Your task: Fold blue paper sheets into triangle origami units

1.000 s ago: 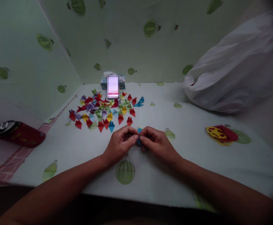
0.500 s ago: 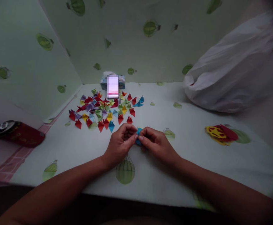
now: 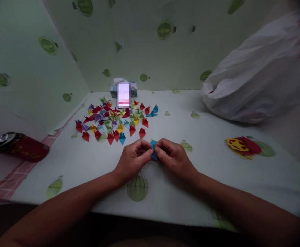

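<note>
Blue paper piece (image 3: 153,151): sitting near-centre on the table (image 3: 217,171), pinched between both hands; mostly hidden by fingers
Left hand (image 3: 133,158): fingertips closing on the piece's left edge
Right hand (image 3: 173,156): fingertips gripping its right edge; touching the left hand
Folded pile (image 3: 115,120): lying far-left of hands, apart
White bag (image 3: 263,75): resting far right
Red can (image 3: 21,146): lying on its side, left

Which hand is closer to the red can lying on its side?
Left. The left hand sits right of the red can; the right hand is farther right still.
</note>
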A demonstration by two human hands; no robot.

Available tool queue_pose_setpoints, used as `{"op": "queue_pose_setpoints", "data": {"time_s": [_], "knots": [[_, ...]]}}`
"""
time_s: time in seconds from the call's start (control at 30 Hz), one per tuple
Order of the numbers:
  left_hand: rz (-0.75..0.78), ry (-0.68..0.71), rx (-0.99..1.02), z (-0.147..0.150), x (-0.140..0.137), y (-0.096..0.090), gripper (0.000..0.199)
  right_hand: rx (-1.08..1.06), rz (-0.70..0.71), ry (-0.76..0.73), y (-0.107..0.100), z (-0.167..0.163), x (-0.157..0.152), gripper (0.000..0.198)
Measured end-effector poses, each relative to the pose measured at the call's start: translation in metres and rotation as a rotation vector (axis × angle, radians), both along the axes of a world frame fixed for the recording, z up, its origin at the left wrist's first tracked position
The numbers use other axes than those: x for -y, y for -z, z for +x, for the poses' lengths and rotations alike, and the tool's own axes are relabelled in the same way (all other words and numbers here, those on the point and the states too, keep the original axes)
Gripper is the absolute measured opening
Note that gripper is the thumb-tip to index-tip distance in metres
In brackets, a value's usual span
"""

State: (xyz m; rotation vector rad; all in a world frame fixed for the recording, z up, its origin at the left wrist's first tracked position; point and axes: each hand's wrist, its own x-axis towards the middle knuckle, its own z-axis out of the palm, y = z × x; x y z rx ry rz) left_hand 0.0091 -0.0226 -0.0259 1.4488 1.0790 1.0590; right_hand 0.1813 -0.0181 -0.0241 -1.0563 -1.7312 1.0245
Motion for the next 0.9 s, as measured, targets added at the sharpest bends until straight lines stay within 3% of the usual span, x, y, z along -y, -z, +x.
{"op": "queue_pose_setpoints", "data": {"time_s": [0.43, 0.67, 0.9], "knots": [[0.036, -0.028, -0.112, -0.0006, 0.0023, -0.0057, 0.019, 0.0, -0.041, -0.08, -0.0016, 0.0009, -0.0006, 0.019], [0.009, -0.031, -0.041, -0.0001, -0.0017, -0.0021, 0.015, -0.117, -0.209, -0.116, -0.0024, 0.0008, -0.002, 0.022], [0.103, -0.105, -0.12, -0.001, -0.0015, -0.0013, 0.013, -0.023, -0.075, -0.108, 0.0003, -0.0005, -0.0004, 0.018]]}}
